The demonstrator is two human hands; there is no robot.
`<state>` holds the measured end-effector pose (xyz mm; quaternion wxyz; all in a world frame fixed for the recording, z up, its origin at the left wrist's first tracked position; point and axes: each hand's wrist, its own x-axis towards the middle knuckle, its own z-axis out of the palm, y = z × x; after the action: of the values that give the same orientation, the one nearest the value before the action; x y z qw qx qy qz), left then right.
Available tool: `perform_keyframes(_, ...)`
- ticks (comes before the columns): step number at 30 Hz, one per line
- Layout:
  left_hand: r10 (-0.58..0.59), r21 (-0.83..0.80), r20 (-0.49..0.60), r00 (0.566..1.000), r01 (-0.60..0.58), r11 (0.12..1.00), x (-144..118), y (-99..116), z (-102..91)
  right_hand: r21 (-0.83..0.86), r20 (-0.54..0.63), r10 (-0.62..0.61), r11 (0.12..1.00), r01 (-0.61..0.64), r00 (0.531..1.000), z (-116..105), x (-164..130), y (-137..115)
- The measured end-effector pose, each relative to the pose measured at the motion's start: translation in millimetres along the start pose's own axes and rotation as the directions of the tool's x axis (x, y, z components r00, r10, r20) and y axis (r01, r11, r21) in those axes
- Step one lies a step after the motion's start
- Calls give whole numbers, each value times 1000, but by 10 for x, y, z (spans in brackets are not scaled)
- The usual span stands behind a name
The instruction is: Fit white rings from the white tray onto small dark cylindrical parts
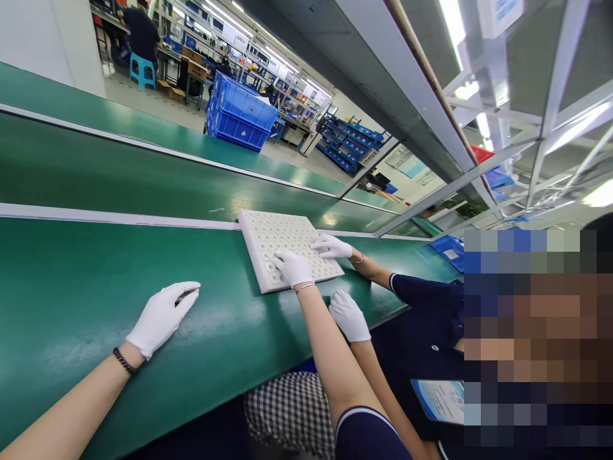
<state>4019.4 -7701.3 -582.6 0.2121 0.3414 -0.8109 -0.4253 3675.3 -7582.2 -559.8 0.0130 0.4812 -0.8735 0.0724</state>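
Observation:
My left hand, in a white glove, rests on the green tabletop. Its fingers are stretched out with the thumb slightly apart, and nothing shows in them. My right hand, also gloved, is over the near part of a thick white foam tray with rows of round holes. Its fingers are bent together, tips at the holes; anything small between them is hidden. From the right, a co-worker's gloved hand touches the same tray at its right side. The co-worker's other hand is curled near the table edge.
A pale strip runs along the back of the green table. Blue crates are stacked beyond it. A metal frame and overhead shelf cross the upper right. The co-worker sits close on the right, near a blue bin.

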Motion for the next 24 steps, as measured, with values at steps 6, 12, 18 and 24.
perform_keyframes(6,12,21,-6,1000,-12,1000,-4,-40,-26,-3,-52,-104,995,104,993,-16,-123,-79)
perform_keyframes(12,14,49,-5,1000,-14,999,-1,-98,-21,91,-102,-266,957,276,958,65,-412,-61)
perform_keyframes(18,-12,50,0,1000,12,999,-15,-110,-33,172,-176,-169,965,199,970,153,-831,53)
perform_keyframes(24,-13,46,28,1000,12,999,-2,-109,-30,191,-131,152,974,-125,980,-108,-748,375)
